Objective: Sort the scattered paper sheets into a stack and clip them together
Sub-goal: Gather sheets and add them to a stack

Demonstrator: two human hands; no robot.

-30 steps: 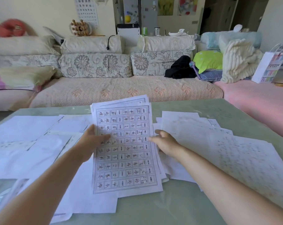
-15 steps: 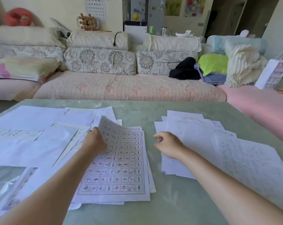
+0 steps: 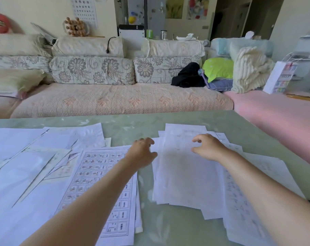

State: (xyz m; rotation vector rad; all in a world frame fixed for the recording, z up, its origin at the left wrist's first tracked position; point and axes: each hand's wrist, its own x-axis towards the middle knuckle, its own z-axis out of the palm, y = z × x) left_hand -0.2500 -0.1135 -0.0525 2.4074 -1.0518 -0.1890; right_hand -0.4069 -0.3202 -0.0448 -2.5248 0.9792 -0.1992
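Neither hand grips anything: the left hand and the right hand are poised with fingers loosely curled over the far end of the right-hand pile of faintly printed sheets. That pile lies on the green table just beside the gridded stack. To do this pick well, I would pinch only the top sheet at its two far corners, lift it clear so the ones beneath do not drag, and lay it square on the gridded stack. Whether the fingertips touch paper is hard to say; perhaps the left ones do. The left forearm covers part of the gridded stack, the loose sheets at the left run off the frame, and no clip is in sight.
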